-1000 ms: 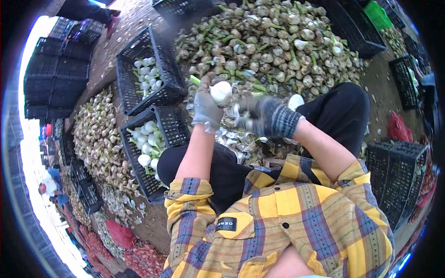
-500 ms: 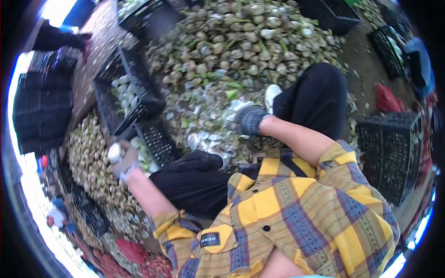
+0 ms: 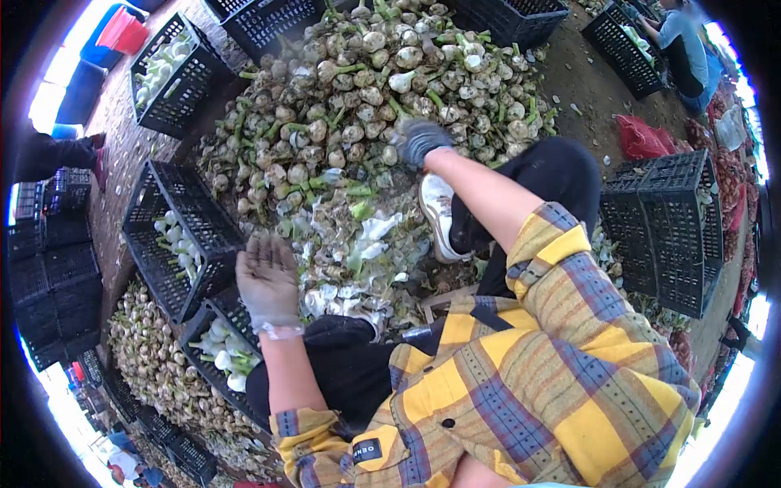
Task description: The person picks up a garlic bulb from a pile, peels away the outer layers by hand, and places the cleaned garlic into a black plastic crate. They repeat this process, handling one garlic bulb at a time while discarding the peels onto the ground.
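Observation:
My left hand, in a pale, soiled glove with clear film at the wrist, is raised palm up with fingers stretched, holding nothing. Beside it stand a black crate with peeled white garlic bulbs inside and a lower black crate holding more white bulbs with green stems. My right hand, in a grey knit glove, reaches to the near edge of a big heap of unpeeled garlic. Its fingers are smeared by motion against the bulbs. Below lie loose white skins between my feet.
Black crates stand at my right. Another crate of white bulbs is at the upper left. A second heap of garlic lies at the left. A person sits near a crate at the upper right, by a red sack.
My left hand has let go of the white bulb it held by the lower crate and moved inward. My right hand has gone from the skins forward to the heap. The view has shifted.

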Tool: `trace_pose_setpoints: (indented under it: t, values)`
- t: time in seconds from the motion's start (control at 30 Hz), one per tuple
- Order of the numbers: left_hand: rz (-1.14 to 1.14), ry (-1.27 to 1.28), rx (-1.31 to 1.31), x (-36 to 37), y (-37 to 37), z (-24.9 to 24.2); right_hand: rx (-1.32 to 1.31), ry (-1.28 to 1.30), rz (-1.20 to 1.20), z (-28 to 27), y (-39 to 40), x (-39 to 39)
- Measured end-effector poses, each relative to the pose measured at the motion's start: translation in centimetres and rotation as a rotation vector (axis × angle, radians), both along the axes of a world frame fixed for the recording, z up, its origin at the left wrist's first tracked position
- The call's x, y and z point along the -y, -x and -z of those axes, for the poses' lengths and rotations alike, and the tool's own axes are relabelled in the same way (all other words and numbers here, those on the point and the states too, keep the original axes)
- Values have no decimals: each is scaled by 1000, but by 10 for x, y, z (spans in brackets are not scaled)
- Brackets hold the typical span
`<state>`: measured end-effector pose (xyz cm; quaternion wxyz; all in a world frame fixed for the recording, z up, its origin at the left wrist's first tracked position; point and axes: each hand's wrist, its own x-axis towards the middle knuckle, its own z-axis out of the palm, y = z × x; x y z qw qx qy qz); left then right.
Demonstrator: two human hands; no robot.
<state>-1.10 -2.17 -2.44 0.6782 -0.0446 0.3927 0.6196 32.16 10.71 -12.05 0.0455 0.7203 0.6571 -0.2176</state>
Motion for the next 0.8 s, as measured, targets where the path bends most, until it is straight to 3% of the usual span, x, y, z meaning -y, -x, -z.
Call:
trace_pose_setpoints:
  t: [0.2, 0.23, 0.43, 0.47, 0.57, 0.6, 0.73, 0.77, 0.8]
  values:
    - [114, 78, -148, -12, -44, -12, 138, -227, 228, 37, -71, -50]
    - [137, 62, -165, -12, -48, -15, 70, -94, 336, 46, -78, -59]
    - [185, 101, -189, -14, -52, -9, 116, 21, 321, 72, -92, -67]
    - [183, 105, -195, -14, -52, -10, 121, -110, 296, 71, -92, -60]
    - [201, 75, -258, -12, -52, -10, 184, -4, 269, 60, -98, -62]
    - [210, 59, -285, -10, -53, -10, 189, -154, 262, 45, -89, -58]
    - [251, 53, -537, -9, -66, -17, -79, -247, 205, -12, -40, -59]
    - [319, 0, -667, -9, -68, -17, -126, -299, 136, -17, -22, -57]
    - [371, -191, -1041, -6, -67, -11, -179, -212, 116, -33, 0, -53]
